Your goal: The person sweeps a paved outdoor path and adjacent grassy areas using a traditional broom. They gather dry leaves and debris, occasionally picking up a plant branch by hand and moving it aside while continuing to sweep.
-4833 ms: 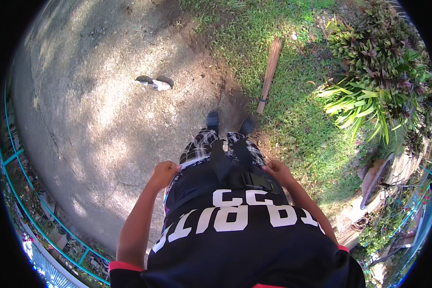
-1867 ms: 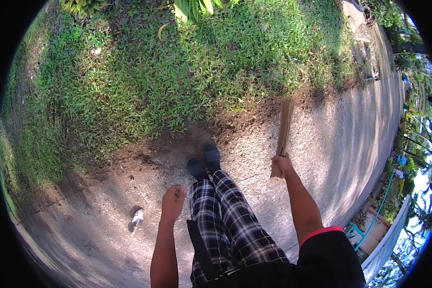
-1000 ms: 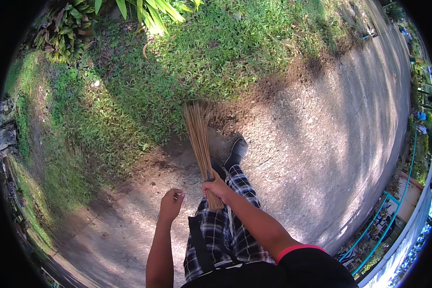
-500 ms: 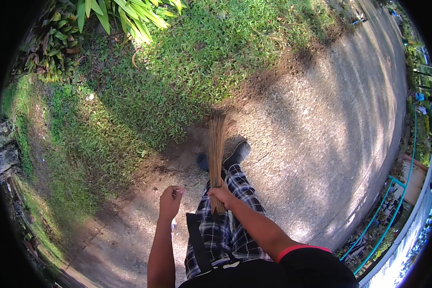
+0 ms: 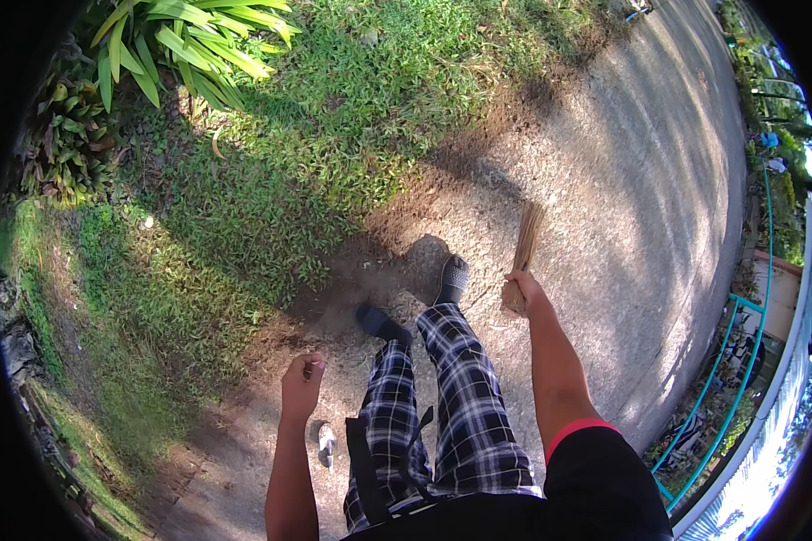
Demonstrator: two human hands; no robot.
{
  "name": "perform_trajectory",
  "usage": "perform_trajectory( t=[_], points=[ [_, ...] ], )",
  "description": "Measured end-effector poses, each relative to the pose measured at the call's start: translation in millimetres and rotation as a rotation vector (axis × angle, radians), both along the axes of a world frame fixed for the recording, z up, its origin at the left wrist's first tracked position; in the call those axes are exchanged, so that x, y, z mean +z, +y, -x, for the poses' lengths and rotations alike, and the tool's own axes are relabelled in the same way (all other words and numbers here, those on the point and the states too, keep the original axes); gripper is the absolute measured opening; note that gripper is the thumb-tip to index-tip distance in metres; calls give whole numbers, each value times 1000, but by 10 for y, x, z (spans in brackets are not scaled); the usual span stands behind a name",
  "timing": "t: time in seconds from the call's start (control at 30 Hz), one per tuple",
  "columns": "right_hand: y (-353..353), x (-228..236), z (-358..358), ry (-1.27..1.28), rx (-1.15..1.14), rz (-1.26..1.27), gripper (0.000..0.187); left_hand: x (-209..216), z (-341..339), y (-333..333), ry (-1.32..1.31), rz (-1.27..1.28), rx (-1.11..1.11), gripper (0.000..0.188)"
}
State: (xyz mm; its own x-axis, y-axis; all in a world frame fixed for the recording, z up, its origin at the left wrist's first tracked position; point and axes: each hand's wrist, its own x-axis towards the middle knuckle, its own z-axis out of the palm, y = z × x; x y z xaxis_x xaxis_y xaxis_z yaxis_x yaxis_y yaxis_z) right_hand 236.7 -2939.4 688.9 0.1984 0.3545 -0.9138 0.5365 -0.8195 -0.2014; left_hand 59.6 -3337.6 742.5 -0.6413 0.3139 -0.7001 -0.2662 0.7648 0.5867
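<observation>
My right hand (image 5: pixel 525 287) is wrapped round the bound end of a stick broom (image 5: pixel 528 236), held out to the right of my legs. Its bundle of thin brown sticks points away over the concrete path (image 5: pixel 604 234), and its butt end shows below my fist. I cannot tell whether the tips touch the ground. My left hand (image 5: pixel 302 379) hangs to the left of my legs, fingers loosely curled in, with no object visible in it. A strip of loose dark soil (image 5: pixel 370 248) lies along the grass edge, just ahead of my feet.
Grass (image 5: pixel 334 153) borders the path, with leafy plants (image 5: pixel 189 45) at the far left. Behind my left foot lies a small grey and white thing (image 5: pixel 326 442) I cannot make out. A turquoise metal frame (image 5: pixel 749 361) stands along the right edge.
My right hand has swung the broom from in front of my legs out to the right. My feet have moved apart. The left hand stays curled, slightly farther left.
</observation>
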Motion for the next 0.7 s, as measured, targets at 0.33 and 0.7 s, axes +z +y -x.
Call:
perform_trajectory(
  t=[0.33,0.7],
  points=[
    [-461,-89,146,803,602,362,94,-89,-121,476,-1,-1,-36,20],
    [312,-265,1124,186,86,47,32,-138,-378,916,12,19,89,19]
  ],
)
